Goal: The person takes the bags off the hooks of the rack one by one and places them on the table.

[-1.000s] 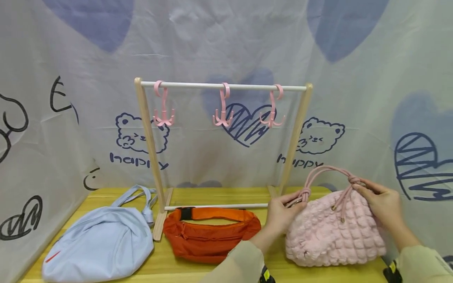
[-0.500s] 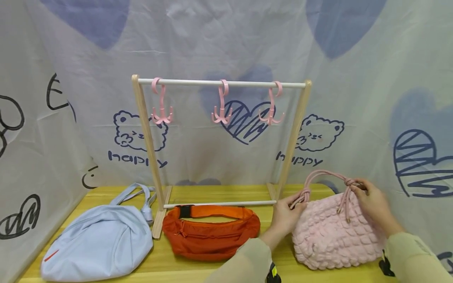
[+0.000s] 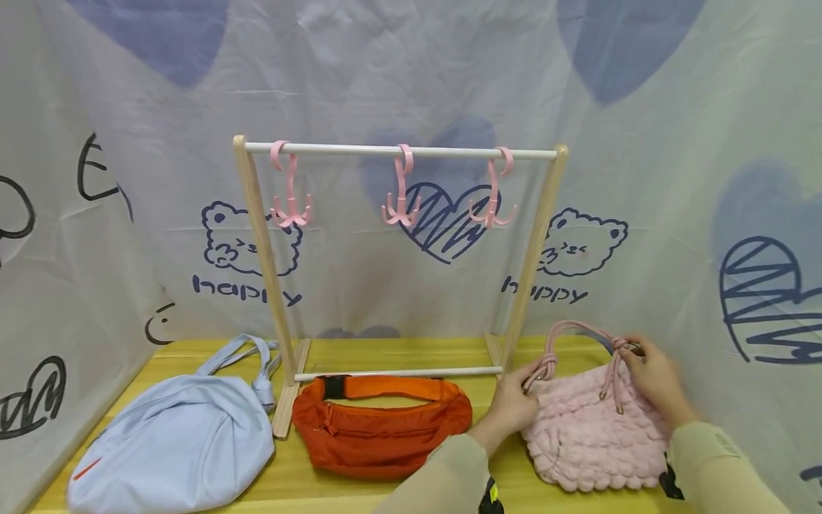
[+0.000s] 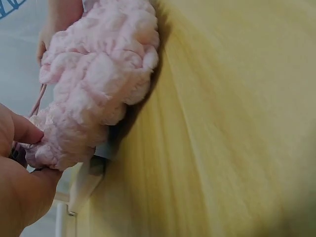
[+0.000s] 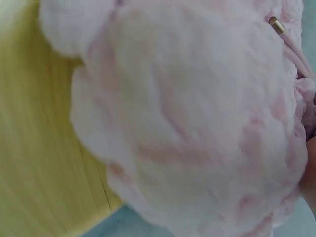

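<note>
A pink puffy handbag (image 3: pixel 594 428) with a knotted cord handle (image 3: pixel 581 326) is at the right of the table, its lower edge close to the wood. My left hand (image 3: pixel 516 400) pinches its upper left corner by the handle knot; in the left wrist view, thumb and finger (image 4: pixel 29 133) grip the quilted fabric. My right hand (image 3: pixel 655 378) pinches the upper right corner by the other knot. In the right wrist view the bag's puffy side (image 5: pixel 187 118) fills most of the picture, with a metal-tipped cord end (image 5: pixel 277 24) hanging over it.
A wooden rack (image 3: pixel 265 257) with a white rail (image 3: pixel 347 150) carries three pink hooks (image 3: pixel 401 207). An orange-red waist pack (image 3: pixel 382 435) lies in front of it, and a pale blue bag (image 3: pixel 176 442) lies at left. Printed cloth (image 3: pixel 385 71) encloses the yellow table (image 3: pixel 385 351).
Both hands have lowered the pink handbag slightly, and the right hand has moved left with its corner. The handle now arches lower. The other bags and the rack stay in place.
</note>
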Motion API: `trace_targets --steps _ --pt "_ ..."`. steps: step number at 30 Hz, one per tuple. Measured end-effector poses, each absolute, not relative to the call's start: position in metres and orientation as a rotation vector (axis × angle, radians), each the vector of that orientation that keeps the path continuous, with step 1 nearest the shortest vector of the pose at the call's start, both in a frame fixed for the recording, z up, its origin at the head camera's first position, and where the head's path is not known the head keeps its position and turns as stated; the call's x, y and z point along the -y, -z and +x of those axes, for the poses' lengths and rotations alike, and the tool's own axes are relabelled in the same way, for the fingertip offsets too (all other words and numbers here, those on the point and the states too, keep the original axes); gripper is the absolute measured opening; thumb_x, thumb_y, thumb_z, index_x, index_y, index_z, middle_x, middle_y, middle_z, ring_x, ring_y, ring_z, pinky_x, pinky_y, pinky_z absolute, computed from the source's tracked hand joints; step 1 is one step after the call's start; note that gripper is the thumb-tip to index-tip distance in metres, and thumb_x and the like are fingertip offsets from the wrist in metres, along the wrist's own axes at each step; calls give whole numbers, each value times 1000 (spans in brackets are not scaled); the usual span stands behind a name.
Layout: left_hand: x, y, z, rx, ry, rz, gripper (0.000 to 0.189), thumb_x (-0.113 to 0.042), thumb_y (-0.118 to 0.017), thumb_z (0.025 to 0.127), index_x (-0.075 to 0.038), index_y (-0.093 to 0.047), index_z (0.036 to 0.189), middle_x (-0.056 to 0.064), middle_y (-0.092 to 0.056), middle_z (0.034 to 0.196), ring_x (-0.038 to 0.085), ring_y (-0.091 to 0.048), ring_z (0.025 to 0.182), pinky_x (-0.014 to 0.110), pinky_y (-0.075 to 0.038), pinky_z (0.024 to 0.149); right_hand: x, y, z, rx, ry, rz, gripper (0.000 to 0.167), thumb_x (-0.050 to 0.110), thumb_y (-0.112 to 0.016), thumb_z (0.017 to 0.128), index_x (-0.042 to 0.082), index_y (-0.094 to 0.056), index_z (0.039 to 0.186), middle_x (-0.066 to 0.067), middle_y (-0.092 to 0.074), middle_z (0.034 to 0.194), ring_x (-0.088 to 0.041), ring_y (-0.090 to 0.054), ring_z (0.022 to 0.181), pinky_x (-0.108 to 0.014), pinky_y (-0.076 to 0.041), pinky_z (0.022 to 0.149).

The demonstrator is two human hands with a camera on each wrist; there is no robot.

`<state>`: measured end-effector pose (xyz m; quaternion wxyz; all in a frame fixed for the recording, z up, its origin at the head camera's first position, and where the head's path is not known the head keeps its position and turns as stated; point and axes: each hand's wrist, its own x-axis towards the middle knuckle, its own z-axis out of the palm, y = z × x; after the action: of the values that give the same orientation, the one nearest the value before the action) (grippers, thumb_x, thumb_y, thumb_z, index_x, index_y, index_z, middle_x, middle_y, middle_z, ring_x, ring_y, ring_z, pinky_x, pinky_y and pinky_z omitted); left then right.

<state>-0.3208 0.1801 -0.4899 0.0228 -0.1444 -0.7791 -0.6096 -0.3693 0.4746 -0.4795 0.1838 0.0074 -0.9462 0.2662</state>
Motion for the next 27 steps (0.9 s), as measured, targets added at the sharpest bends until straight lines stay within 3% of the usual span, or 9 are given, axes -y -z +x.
trace_targets --steps 11,18,27 --pt "-182 511 -330 2465 1821 -383 59 9 -63 92 -21 -66 143 11 -70 131 10 -60 106 23 -49 89 -464 493 -380 2739 -740 -24 29 12 -55 105 -7 -58 126 -40 -62 119 -64 -58 110 -70 -48 89" --pt "-187 510 -330 2457 1781 -381 51 7 -69 93 -17 -71 137 9 -75 119 6 -60 88 20 -50 75 -471 504 -383 2807 -724 -61 32 14 -50 106 -10 -54 127 -43 -58 125 -65 -55 112 -71 -46 92" --pt "-188 517 -333 2459 1694 -352 48 6 -71 91 -16 -73 134 5 -77 111 8 -65 96 22 -53 80 -473 507 -385 2880 -705 -79 37 14 -44 108 -13 -51 132 -45 -53 131 -66 -50 119 -72 -43 99"
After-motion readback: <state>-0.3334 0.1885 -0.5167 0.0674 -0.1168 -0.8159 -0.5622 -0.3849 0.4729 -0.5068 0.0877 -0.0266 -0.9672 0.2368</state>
